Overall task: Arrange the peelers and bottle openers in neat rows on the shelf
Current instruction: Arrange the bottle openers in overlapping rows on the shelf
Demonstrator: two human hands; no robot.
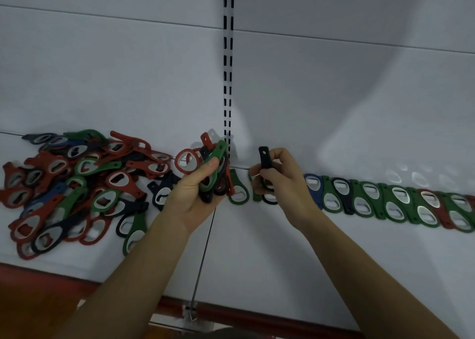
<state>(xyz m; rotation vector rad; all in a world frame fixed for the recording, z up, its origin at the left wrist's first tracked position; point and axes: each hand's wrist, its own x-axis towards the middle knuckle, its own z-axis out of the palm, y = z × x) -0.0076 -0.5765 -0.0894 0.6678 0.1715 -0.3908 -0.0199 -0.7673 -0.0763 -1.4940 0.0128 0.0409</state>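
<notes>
one shelf (282,248) carries a loose pile of bottle openers (77,189) at its left end and a row (385,205) along its back edge to the right. mid-shelf, the left hand (195,194) grips a bunch of openers (213,169); the right hand (280,182) pinches a black opener (264,158) upright.

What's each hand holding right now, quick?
Left hand: closed round a bunch of openers, red, green and black.
Right hand: pinching one black opener.
</notes>
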